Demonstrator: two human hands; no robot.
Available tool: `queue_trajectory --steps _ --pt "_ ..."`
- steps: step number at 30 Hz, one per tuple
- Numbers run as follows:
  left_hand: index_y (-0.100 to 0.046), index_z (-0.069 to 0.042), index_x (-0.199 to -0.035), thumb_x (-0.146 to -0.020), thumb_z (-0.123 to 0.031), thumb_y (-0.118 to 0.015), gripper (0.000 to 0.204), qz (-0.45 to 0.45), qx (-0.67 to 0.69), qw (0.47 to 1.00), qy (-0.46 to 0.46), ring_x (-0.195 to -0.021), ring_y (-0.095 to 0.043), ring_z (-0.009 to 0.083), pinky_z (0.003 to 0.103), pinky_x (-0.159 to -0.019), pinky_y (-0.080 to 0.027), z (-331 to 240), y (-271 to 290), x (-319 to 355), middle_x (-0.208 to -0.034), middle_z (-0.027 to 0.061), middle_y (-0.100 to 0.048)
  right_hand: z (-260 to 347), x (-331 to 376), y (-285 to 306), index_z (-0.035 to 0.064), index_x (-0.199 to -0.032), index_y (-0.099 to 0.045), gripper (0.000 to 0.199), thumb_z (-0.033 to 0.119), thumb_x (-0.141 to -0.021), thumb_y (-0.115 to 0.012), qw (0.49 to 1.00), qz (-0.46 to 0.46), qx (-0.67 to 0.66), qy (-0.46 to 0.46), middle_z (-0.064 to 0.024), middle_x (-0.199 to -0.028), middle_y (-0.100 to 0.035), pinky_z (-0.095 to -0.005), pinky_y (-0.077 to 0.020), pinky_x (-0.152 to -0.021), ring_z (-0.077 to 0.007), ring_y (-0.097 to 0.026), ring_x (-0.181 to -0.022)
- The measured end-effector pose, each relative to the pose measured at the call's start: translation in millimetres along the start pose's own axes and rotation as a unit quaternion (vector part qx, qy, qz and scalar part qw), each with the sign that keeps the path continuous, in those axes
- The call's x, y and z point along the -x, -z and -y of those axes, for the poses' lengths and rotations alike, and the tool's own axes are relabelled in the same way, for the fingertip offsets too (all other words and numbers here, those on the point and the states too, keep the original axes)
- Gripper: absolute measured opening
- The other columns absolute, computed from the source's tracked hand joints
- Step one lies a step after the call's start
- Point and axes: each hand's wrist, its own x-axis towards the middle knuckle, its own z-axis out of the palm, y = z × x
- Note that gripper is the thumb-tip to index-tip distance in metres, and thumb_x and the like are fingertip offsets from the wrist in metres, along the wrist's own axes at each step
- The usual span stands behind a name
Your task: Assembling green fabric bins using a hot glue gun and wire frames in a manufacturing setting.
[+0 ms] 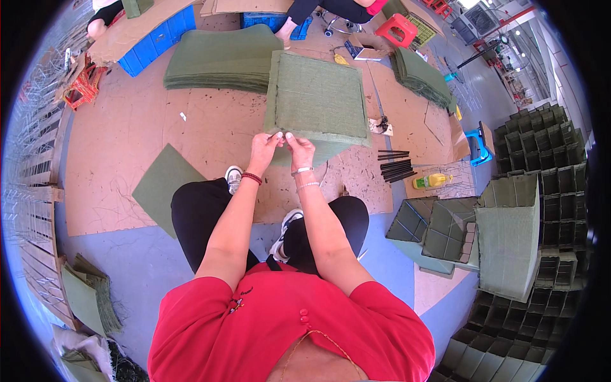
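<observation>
Few packages show, and no screens or signs. A yellow bottle with a green cap (431, 181) lies on its side on the floor, well to the right of the pinching hands. A small open cardboard box (363, 49) sits far beyond the grip, up and right. Blue plastic crates (154, 41) stand far beyond it, to the left.

Red buttoned top, black trousers, white shoes, wrist bracelets
</observation>
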Motion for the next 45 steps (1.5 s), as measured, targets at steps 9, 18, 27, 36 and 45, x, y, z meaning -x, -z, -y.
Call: queue_trajectory --steps 9,18,27,36,45 --pt "-0.065 0.006 -0.079 -0.083 -0.014 -0.060 0.022 -0.033 -0.003 0.999 -0.003 -0.057 -0.060 0.0126 0.026 -0.056 -0.048 -9 -6 -1 -0.066 0.0083 -0.065 -8 -8 -2 0.0025 -0.063 -0.065 0.016 0.013 -0.072 -0.074 0.998 -0.031 0.033 0.054 0.0007 -0.058 -0.058 -0.0205 -0.0341 -0.046 -0.0051 -0.044 -0.049" --pt "-0.064 0.002 -0.092 -0.084 -0.013 -0.060 0.018 0.004 0.125 0.990 0.061 -0.065 -0.057 0.0094 0.021 -0.061 -0.046 -27 11 -1 -0.074 0.0050 -0.063 -3 -8 1 0.0024 -0.067 -0.067 0.013 0.013 -0.074 -0.072 0.999 -0.003 0.031 0.031 -0.0026 -0.063 -0.063 -0.0200 -0.0356 -0.049 -0.0051 -0.047 -0.051" --pt "-0.064 0.001 -0.088 -0.084 -0.013 -0.059 0.016 -0.002 0.073 0.997 0.038 -0.062 -0.055 0.0081 0.022 -0.059 -0.045 -18 14 -2 -0.070 0.0033 -0.061 0 -3 -3 0.0017 -0.071 -0.068 0.013 0.013 -0.074 -0.071 0.999 -0.001 0.044 0.027 -0.0030 -0.065 -0.064 -0.0198 -0.0354 -0.049 -0.0051 -0.049 -0.052" --pt "-0.061 -0.001 -0.081 -0.087 -0.017 -0.056 0.018 0.023 0.119 0.991 0.061 -0.061 -0.053 0.0077 0.022 -0.061 -0.045 -13 14 -6 -0.068 0.0013 -0.059 4 -5 0 0.0042 -0.064 -0.065 0.015 0.014 -0.073 -0.072 0.999 -0.003 0.035 0.028 -0.0013 -0.062 -0.063 -0.0204 -0.0340 -0.048 -0.0049 -0.046 -0.050" --pt "-0.063 -0.001 -0.082 -0.085 -0.015 -0.058 0.015 0.129 0.136 0.982 0.034 -0.095 -0.047 0.0096 0.024 -0.088 -0.035 -43 -29 -13 -0.107 0.0018 -0.049 -22 -116 236 0.0061 -0.106 -0.056 0.027 0.014 -0.081 -0.058 0.861 -0.461 -0.086 0.198 -0.0086 -0.107 -0.058 -0.0296 -0.0440 -0.070 -0.0222 -0.055 -0.090"
